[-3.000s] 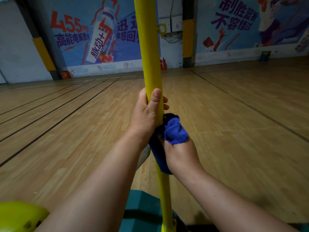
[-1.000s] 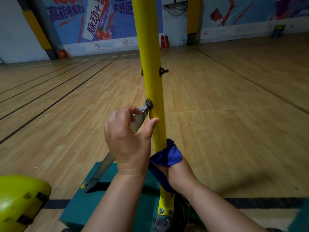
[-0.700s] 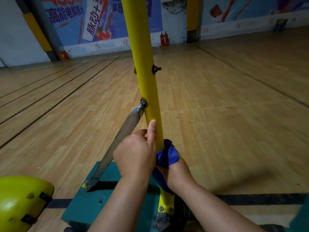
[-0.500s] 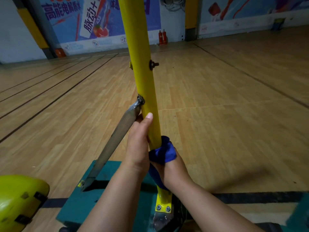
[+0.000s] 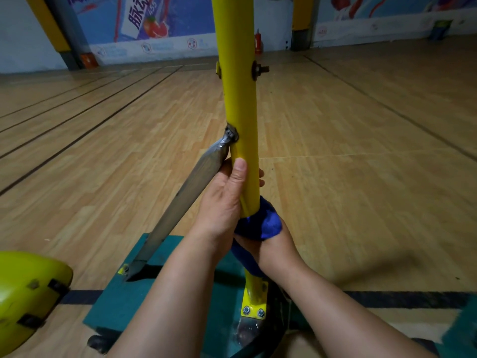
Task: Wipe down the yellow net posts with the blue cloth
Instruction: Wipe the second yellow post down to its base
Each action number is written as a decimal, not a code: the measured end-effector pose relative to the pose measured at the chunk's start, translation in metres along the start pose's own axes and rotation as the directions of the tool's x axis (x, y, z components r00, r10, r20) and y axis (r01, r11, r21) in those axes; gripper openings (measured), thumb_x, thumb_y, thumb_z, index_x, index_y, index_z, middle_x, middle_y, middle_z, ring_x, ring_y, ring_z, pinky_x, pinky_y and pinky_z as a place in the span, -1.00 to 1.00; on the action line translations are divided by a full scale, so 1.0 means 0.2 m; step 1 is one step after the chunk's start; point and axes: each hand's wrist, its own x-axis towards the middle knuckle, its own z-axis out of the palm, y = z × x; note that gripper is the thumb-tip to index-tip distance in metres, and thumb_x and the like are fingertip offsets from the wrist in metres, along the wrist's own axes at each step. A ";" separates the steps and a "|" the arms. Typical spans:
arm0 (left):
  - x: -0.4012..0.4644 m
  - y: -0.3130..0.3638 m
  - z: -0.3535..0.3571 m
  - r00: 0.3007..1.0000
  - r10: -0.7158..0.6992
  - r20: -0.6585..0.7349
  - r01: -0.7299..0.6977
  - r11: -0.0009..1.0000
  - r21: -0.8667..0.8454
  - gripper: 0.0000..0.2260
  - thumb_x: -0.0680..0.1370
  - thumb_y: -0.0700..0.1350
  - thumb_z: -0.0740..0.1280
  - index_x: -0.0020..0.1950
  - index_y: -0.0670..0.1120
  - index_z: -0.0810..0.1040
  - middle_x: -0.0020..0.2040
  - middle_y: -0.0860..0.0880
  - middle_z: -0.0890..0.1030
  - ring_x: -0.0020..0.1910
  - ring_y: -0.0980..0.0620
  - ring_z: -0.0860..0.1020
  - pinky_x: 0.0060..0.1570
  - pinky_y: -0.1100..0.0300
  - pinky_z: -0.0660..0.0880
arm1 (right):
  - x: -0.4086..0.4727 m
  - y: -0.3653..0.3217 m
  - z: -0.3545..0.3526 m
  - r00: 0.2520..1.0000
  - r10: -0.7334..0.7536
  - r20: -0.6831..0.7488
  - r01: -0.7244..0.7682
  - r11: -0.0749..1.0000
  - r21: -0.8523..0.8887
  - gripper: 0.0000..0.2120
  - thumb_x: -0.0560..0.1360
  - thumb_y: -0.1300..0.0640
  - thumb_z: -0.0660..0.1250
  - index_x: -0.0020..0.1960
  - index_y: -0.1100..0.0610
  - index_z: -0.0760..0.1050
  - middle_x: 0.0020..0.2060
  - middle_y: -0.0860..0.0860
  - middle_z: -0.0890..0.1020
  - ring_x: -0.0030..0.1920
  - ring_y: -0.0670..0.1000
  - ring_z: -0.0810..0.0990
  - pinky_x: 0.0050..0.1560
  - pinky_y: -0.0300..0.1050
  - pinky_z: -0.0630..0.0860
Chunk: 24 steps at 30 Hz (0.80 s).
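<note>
Right hand low on the yellow post, clenched around the blue cloth — the cloth bunches against the post's near right side, a tail hanging below the wrist. Just above it, the left hand wraps the post, thumb lying straight up the near face, fingertips peeking round the far right side, its back touching the grey metal brace that slants down left to the green base. Both forearms reach up from the bottom edge. A yellow-green rounded object sits near left. Farther up the post, a bolt sticks out right — beyond, wooden floor and blue wall banners.
</note>
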 end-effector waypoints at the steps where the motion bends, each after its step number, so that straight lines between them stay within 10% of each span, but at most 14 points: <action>1: 0.00 0.00 0.00 1.000 0.001 0.002 -0.001 1.000 0.007 -0.48 0.51 0.29 0.21 0.29 -0.04 0.55 0.01 0.05 0.71 0.07 0.07 0.67 0.16 0.04 0.57 | 0.00 0.00 0.00 1.000 -0.004 0.016 0.004 1.000 0.019 -0.69 0.37 0.45 0.31 0.06 0.37 0.29 -0.21 0.25 0.40 -0.20 0.15 0.55 -0.11 0.07 0.56; 8: -0.03 0.02 -0.02 1.000 -0.011 0.005 0.010 0.998 0.063 -0.56 0.52 0.29 0.20 0.17 0.03 0.61 0.12 0.05 0.71 0.18 0.08 0.63 0.26 0.03 0.49 | -0.09 0.06 -0.03 0.986 0.091 -0.138 -0.100 0.993 -0.061 -0.80 0.37 0.54 0.18 -0.29 0.31 0.46 -0.40 0.24 0.54 -0.31 0.20 0.66 -0.11 0.07 0.60; 13: -0.03 0.05 -0.04 0.999 -0.010 0.043 0.006 0.994 0.111 -0.61 0.57 0.26 0.20 0.11 0.02 0.64 0.07 0.04 0.72 0.10 0.20 0.64 0.12 0.32 0.50 | -0.19 -0.10 0.08 0.970 -0.235 -0.062 0.137 0.740 -0.658 -0.73 0.38 0.44 0.48 -0.29 0.08 0.65 -0.37 -0.12 0.71 -0.33 -0.17 0.68 -0.28 -0.33 0.53; 17: -0.03 0.07 -0.04 0.995 0.003 0.101 -0.013 0.994 0.104 -0.59 0.58 0.18 0.16 0.18 -0.06 0.61 -0.10 0.27 0.71 -0.09 0.44 0.61 -0.23 0.62 0.40 | -0.23 -0.25 0.16 0.920 -0.391 0.016 0.291 0.655 -0.698 -0.85 0.42 0.48 0.47 -0.08 0.36 0.54 -0.34 0.09 0.63 -0.37 -0.27 0.59 -0.34 -0.34 0.48; 24: -0.03 0.07 -0.05 0.991 -0.038 0.128 0.034 0.999 0.033 -0.63 0.55 0.19 0.23 0.18 0.00 0.63 0.08 0.05 0.73 0.12 0.15 0.67 -0.01 0.40 0.54 | -0.22 -0.47 0.24 0.923 -0.373 0.089 0.309 0.586 -0.749 -0.70 0.52 0.32 0.44 0.23 0.22 0.55 0.02 0.02 0.69 0.06 -0.04 0.66 0.11 -0.25 0.58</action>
